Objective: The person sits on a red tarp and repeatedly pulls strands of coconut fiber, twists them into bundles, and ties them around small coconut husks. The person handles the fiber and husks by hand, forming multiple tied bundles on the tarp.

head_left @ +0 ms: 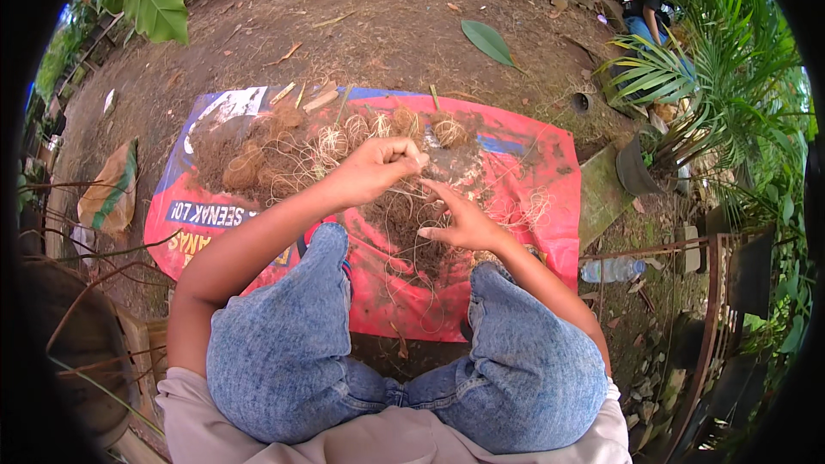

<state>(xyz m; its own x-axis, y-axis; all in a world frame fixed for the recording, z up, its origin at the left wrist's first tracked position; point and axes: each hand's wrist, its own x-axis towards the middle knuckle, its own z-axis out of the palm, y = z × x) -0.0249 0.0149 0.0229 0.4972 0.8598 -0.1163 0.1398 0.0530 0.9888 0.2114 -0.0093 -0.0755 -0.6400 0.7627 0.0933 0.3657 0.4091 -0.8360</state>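
My left hand is closed in a pinch above the middle of the red sheet, and a thin pale string seems to run from its fingertips. Just right of it and a little nearer is my right hand, with thumb and forefinger spread apart. Beneath both hands lies a dark clump of soil and fibre with loose strings over it. Beyond them several round string-wrapped balls stand in a row, among them one with an upright green stem. A brown fibrous ball rests at the left.
The red and blue printed plastic sheet lies on bare soil before my bent knees. A plastic bottle is to its right, beside a rusty metal frame. Potted palms crowd the right side. Another person is at the far right.
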